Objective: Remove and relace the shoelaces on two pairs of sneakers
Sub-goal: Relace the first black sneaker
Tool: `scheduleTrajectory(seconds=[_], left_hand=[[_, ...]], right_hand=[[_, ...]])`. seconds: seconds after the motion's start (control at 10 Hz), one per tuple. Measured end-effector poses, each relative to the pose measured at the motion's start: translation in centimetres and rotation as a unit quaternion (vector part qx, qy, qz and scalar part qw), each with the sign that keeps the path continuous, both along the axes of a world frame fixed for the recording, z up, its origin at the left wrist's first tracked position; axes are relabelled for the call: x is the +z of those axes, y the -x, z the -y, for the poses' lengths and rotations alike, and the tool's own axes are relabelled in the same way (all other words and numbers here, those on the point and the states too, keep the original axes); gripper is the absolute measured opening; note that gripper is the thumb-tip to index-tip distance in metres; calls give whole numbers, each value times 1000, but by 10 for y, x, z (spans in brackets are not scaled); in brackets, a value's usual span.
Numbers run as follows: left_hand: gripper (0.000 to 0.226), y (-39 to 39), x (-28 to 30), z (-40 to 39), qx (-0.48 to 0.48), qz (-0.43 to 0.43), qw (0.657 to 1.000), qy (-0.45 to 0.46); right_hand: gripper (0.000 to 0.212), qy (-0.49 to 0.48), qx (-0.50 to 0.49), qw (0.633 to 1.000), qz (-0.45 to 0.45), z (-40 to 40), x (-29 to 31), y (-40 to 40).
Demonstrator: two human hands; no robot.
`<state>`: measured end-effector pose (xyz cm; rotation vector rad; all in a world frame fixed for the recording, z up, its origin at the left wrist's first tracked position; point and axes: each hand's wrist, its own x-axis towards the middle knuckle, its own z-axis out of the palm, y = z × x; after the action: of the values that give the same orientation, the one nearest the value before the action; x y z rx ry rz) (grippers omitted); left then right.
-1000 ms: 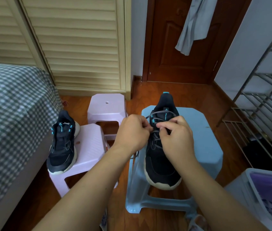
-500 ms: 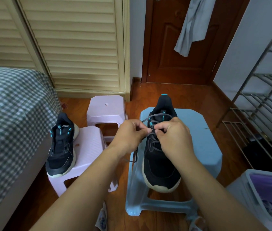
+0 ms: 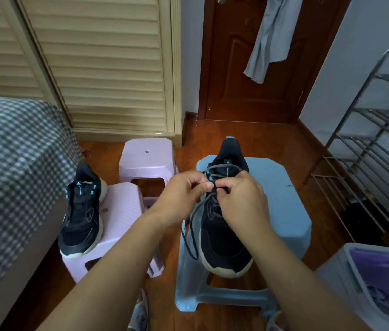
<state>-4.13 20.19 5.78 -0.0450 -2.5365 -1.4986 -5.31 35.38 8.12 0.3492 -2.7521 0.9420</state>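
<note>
A black sneaker (image 3: pixel 222 244) with a pale sole and teal accents lies on a light blue stool (image 3: pixel 281 206), toe toward me. Its grey shoelace (image 3: pixel 192 237) loops near the tongue, and a loose end hangs over the stool's left edge. My left hand (image 3: pixel 181 197) and my right hand (image 3: pixel 241 201) meet over the upper eyelets, and each pinches the lace there. A second black sneaker (image 3: pixel 82 211) rests on a pink stool (image 3: pixel 121 211) at the left; no lace shows on it.
Another pink stool (image 3: pixel 148 156) stands behind the first. A bed with a checked cover (image 3: pixel 9 175) fills the left side. A metal shoe rack (image 3: pixel 374 149) and a grey bin (image 3: pixel 365 283) are at the right. A brown door (image 3: pixel 248 68) is ahead.
Both hands have shifted slightly up the shoe toward the tongue, still pinching the lace. A loose lace end now hangs lower beside the shoe's left side.
</note>
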Motion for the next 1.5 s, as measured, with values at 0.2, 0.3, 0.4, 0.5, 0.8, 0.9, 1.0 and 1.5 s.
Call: scheduleTrajectory(seconds=[0.2, 0.3, 0.4, 0.5, 0.8, 0.9, 1.0, 1.5], left_hand=[[36, -4, -9, -17, 116, -12, 985, 130], [34, -3, -15, -10, 68, -24, 991, 111], [32, -2, -17, -5, 19, -41, 996, 75], [31, 1, -19, -6, 4, -46, 997, 69], [21, -21, -8, -10, -1, 5, 999, 36], [53, -27, -10, -9, -56, -51, 992, 104], [51, -26, -9, -9, -43, -70, 990, 116], [69, -26, -5, -17, -35, -26, 994, 99]], right_hand=[[14, -67, 0, 998, 7, 3, 7, 6], [15, -75, 2, 997, -2, 4, 4, 4], [20, -74, 10, 997, -14, 5, 0, 0], [19, -60, 14, 998, 7, 2, 4, 5], [7, -78, 27, 996, -38, 1, 2, 0], [7, -57, 37, 996, -53, -10, 3, 3], [9, 13, 74, 996, -51, -14, -1, 4], [23, 52, 68, 996, 34, -66, 16, 12]])
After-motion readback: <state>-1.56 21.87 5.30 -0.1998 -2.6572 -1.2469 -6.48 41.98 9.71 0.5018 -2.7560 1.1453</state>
